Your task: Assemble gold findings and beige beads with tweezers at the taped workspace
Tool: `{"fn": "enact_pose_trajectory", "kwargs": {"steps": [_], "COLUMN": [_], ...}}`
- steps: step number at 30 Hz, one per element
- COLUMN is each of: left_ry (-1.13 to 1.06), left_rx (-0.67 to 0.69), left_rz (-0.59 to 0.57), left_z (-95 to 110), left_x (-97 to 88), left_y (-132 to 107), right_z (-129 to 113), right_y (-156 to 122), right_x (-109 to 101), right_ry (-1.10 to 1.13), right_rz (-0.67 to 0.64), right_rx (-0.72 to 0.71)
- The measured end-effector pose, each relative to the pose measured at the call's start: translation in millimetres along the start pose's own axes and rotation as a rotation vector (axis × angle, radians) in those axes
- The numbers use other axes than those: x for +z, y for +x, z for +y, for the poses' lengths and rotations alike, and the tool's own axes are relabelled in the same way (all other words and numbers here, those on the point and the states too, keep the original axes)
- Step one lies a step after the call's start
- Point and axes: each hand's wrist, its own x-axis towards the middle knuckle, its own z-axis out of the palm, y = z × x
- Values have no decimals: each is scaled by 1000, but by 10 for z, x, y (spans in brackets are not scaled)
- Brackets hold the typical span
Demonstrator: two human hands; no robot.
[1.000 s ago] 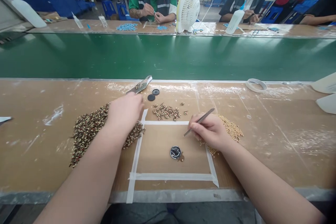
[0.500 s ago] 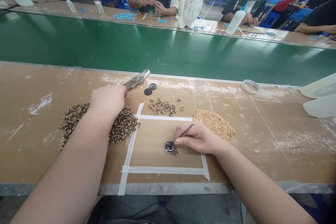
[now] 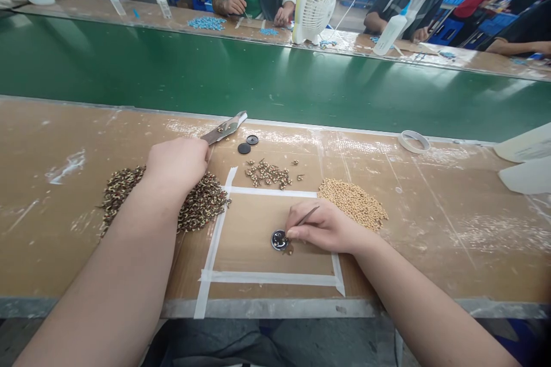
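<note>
My right hand is closed in a pinch around dark tweezers. The tips are hidden at a small round black dish with shiny liquid inside. A few tiny brass-coloured bits lie at the dish's right edge. At the left, my left hand is closed at the lower end of a camouflage-patterned strip with small brass pieces on it; its fingertips are hidden. Beneath that wrist spreads a heap of dark and brass-coloured small parts.
Small brass parts lie beyond white tape framing the work spot. Gold beads are piled at right. Black round caps, a tape roll and bottles stand around. Across a green belt, co-workers sit near a fan.
Both of my hands keep nearly the same place, and the view shifts slightly. Across the belt, the co-worker in green has moved their hands apart.
</note>
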Motion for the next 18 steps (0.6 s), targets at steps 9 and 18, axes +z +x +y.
{"fn": "enact_pose_trajectory", "kwargs": {"steps": [9, 18], "left_ry": [-108, -1092], "left_rx": [90, 400], "left_rz": [124, -140], "left_z": [39, 717], "left_x": [55, 112], "left_y": [9, -371], "right_z": [44, 140], "right_y": [-63, -64], "right_x": [-97, -232], "right_ry": [151, 336], "right_rz": [296, 701], "right_rx": [21, 24]}}
